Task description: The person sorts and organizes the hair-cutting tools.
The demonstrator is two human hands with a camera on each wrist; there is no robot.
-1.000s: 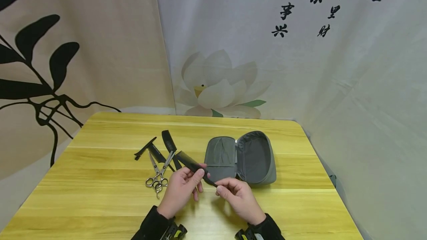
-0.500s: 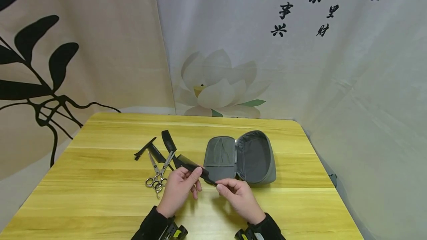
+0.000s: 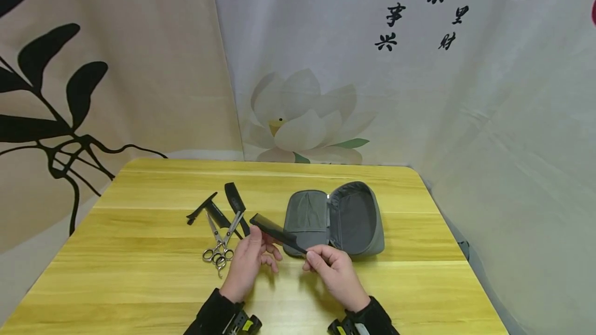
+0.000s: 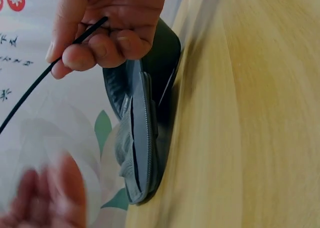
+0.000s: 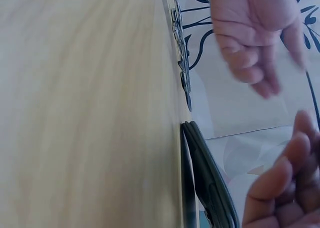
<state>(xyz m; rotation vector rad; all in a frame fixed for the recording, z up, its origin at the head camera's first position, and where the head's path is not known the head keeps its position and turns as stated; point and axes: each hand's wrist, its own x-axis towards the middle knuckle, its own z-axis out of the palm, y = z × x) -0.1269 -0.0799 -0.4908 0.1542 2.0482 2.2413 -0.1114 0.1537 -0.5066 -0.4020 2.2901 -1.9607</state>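
In the head view a black comb is held up over the table, its toothed end to the upper left. My right hand pinches the end of its narrow handle between thumb and forefinger. The left wrist view shows the comb edge-on as a thin dark strip, with the right hand around its end. My left hand is beside the comb's toothed part with loose fingers and grips nothing. It appears blurred in the left wrist view, and the right wrist view shows the left hand apart from the right hand.
An unzipped grey case lies opened out behind the hands, its pocketed lid to the left. Left of it lie scissors, a wide black comb, another dark comb and a black clip-like piece on the wooden table.
My left hand has let go of the comb and drawn slightly away, thumb raised. The right hand alone holds the comb, now shifted a little to the right.
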